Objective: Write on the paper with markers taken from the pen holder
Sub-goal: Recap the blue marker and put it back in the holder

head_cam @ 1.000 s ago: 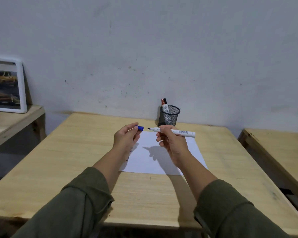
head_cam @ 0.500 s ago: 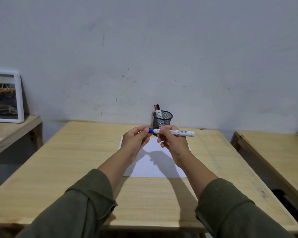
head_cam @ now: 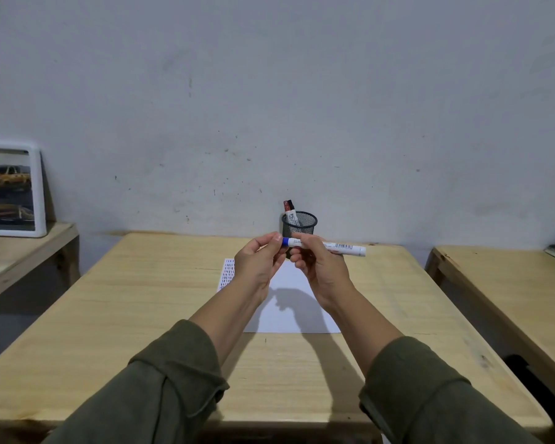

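I hold a white marker level above the paper, my right hand closed around its barrel with the far end sticking out to the right of the pen holder. My left hand pinches the blue cap at the marker's left end between thumb and fingertips; the cap sits against the white barrel, just in front of the pen holder. The paper lies flat on the bench, nearer to me than the pen holder, and short rows of small marks run down its left edge; my hands' shadow falls across its middle. The pen holder, a black mesh cup, stands at the far edge of the bench near the wall, and a second marker with a dark red cap leans in it, tilted left. Far left of the pen holder, a framed picture leans against the wall on another bench. A third bench stands to its right.
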A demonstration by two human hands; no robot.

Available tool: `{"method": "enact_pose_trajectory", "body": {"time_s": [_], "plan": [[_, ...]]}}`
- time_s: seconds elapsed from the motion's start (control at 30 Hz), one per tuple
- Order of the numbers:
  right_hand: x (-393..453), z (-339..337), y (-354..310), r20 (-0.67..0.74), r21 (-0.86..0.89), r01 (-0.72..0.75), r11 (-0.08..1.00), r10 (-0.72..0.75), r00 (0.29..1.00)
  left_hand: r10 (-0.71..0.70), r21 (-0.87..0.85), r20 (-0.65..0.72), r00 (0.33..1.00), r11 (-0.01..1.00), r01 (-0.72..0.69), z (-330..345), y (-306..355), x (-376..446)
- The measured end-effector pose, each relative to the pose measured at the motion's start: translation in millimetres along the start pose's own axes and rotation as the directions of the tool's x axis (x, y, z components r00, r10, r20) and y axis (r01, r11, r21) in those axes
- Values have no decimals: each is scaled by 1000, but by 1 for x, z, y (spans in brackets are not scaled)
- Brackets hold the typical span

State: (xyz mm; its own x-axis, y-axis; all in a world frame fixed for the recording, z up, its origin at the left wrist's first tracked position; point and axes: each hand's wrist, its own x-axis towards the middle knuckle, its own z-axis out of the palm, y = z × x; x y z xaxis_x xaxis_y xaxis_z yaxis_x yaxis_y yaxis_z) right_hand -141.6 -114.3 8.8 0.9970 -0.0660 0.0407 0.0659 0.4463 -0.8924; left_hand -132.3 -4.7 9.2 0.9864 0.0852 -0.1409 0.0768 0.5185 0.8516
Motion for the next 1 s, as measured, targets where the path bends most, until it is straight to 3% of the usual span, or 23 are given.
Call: {"method": "enact_pose_trajectory", "body": {"time_s": [0.2, 0.37, 0.5, 0.73, 0.9, 1.0], "plan": [[-7, -5, 0, 112, -4, -84, 996, 84, 990, 49, 55, 2, 999, 997, -49, -7, -3, 1], [-7, -19, -14, 222, 101, -173, 980, 148, 964, 55, -20, -73, 996, 998, -57, -15, 9, 15], [1, -25, -21, 300, 24, -257, 966, 238, 924, 86, 41, 15, 996, 995, -87, -13, 15, 31], [52, -25, -26, 284, -282, -149, 948, 231, 931, 119, 281, 192, 974, 944, -170, 19, 26, 71], [110, -26, -52, 137, -496, 60, 866, 10, 990, 173, 636, 77, 982, 750, -182, 27, 21, 116], [145, -29, -61, 145, -644, 186, 742, -121, 982, 154, 700, 42, 987, 701, -139, 30, 10, 137]]}}
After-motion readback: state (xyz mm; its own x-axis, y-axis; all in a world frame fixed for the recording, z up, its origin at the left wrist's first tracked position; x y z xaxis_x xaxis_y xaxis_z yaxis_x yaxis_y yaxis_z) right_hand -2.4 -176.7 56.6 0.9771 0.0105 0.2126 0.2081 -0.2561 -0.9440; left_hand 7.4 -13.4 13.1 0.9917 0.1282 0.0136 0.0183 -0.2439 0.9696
